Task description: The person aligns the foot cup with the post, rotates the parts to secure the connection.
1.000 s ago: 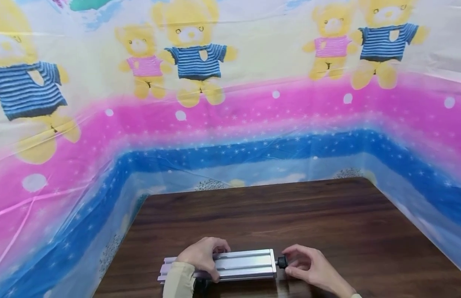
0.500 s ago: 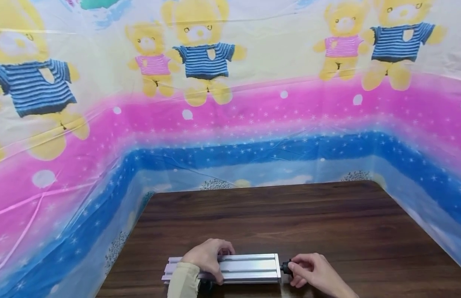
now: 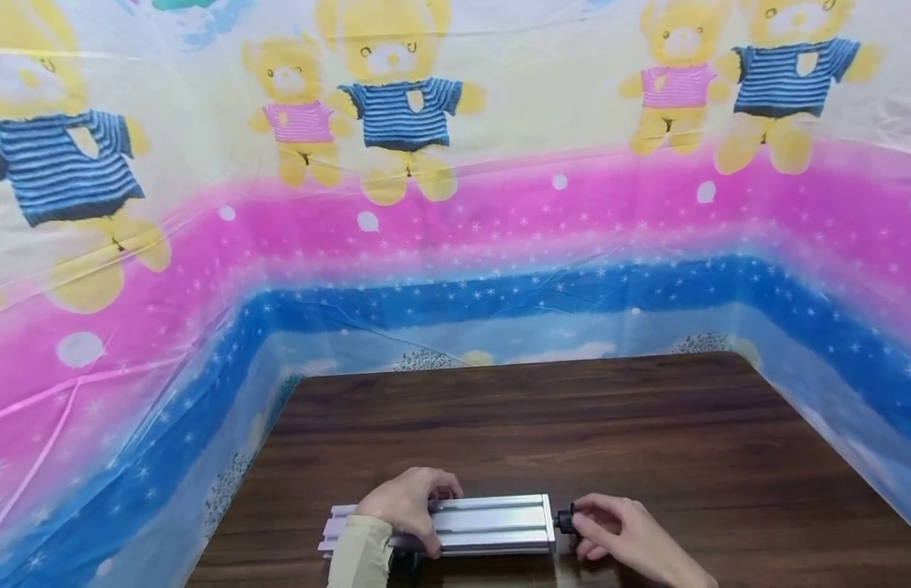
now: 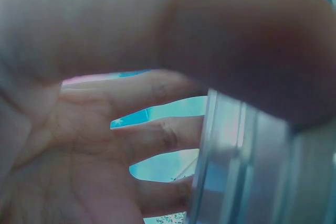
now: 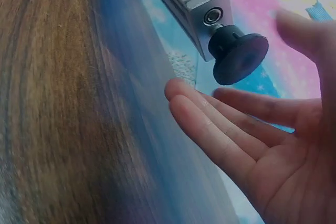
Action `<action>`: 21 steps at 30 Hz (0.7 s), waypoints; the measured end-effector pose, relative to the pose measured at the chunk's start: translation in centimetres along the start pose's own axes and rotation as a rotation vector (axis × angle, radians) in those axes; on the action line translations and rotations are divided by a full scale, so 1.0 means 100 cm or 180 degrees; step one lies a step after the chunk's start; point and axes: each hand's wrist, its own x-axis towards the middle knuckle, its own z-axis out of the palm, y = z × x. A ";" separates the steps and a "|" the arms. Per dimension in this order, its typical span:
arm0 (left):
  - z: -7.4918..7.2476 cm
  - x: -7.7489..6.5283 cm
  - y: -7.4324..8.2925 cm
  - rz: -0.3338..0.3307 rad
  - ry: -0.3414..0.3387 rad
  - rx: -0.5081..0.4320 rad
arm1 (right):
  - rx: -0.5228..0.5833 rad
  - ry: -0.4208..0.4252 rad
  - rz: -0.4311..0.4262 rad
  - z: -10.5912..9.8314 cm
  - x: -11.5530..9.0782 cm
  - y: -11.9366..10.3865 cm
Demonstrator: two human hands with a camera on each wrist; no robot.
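Note:
A silver aluminium extrusion [image 3: 495,523] lies lengthwise across the front of the table in the head view. My left hand [image 3: 404,506] grips it from above, thumb on the near side and fingers on the far side; the left wrist view shows the fingers against the extrusion [image 4: 226,177]. From its right end sticks a black levelling foot [image 3: 565,521] on a short threaded stud. Around that foot is my right hand [image 3: 620,531]. In the right wrist view the round foot [image 5: 241,56] sits between thumb and fingers, with gaps on both sides.
The dark wood-grain table [image 3: 514,425] extends behind and to the right of the extrusion. A cloth curtain [image 3: 499,229] printed with teddy bears surrounds its back and sides. A small dark item [image 3: 405,562] shows by the left cuff [image 3: 359,551].
My right fingers closed in on the levelling foot half a second ago and now stand slightly apart from it. The left hand keeps its grip. The head view has shifted a little.

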 end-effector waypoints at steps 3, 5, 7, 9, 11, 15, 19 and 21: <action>0.000 0.000 0.000 -0.0007 0.0009 -0.0005 | -0.0131 0.0055 -0.0217 0.000 -0.002 0.000; 0.001 0.000 0.000 -0.0012 0.0003 -0.0025 | -0.0174 0.0071 -0.0279 0.000 -0.004 0.001; 0.002 0.000 0.000 -0.0023 -0.0010 -0.0028 | -0.0163 0.0086 -0.0350 0.000 -0.004 0.003; 0.003 0.001 0.000 -0.0017 -0.0022 -0.0036 | -0.0196 0.0123 -0.0394 0.001 -0.003 0.004; 0.003 0.001 0.000 -0.0016 -0.0024 -0.0009 | -0.0265 0.0165 -0.0497 0.001 -0.002 0.005; 0.004 0.001 0.001 -0.0026 -0.0009 0.0028 | -0.0200 0.0142 -0.0564 0.000 -0.001 0.006; 0.004 0.002 0.001 -0.0018 -0.0011 0.0043 | 0.0041 0.0016 -0.0304 0.000 -0.001 0.003; 0.004 0.003 0.001 -0.0018 -0.0023 0.0044 | 0.0076 -0.0026 -0.0175 -0.001 0.000 0.002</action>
